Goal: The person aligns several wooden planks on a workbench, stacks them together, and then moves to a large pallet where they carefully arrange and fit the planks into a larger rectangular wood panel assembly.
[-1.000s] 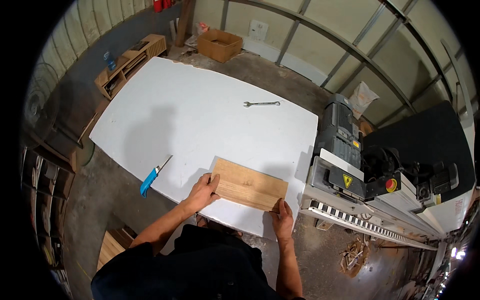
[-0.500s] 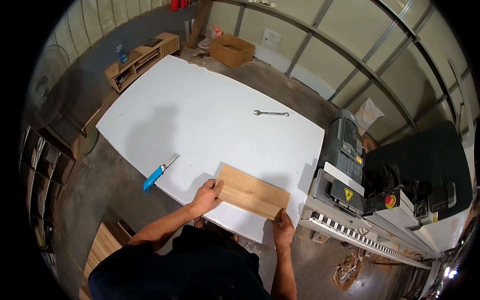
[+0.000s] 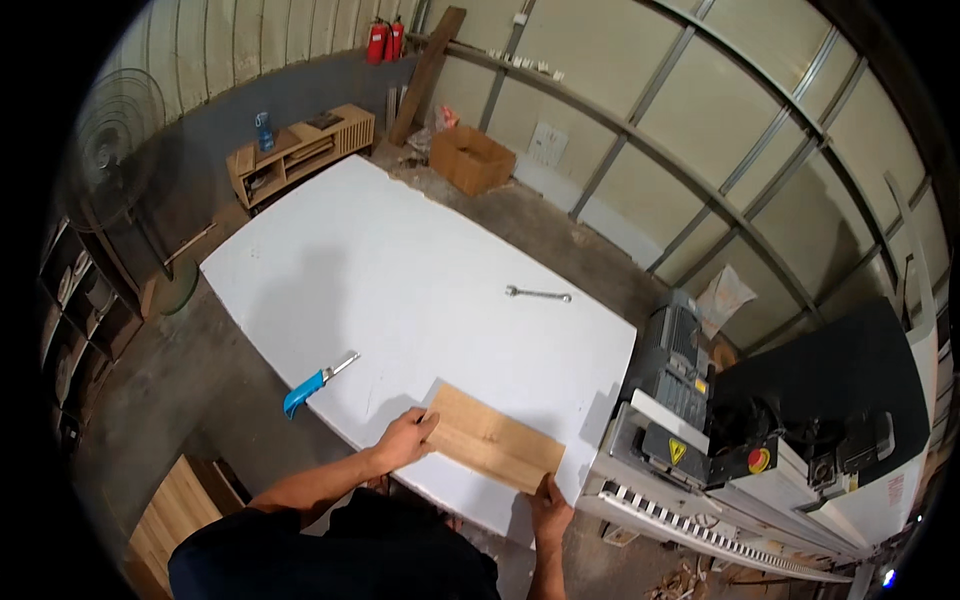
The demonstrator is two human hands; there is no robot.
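Both hands have a grip on the wooden board [image 3: 492, 451]: left hand [image 3: 405, 440] wrapped over its left end, right hand [image 3: 550, 496] pinching its near right corner. It's a flat rectangular plank, pale tan with visible grain, lying at the near edge of the big white worktop [image 3: 400, 280]. Left of the board sits a blue-handled knife [image 3: 315, 382]; beyond the board, a shiny metal wrench [image 3: 538, 294]. Right of it, a grey machine [image 3: 720, 440].

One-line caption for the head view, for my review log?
Both hands, left hand and right hand, grip a wooden board on a white table.
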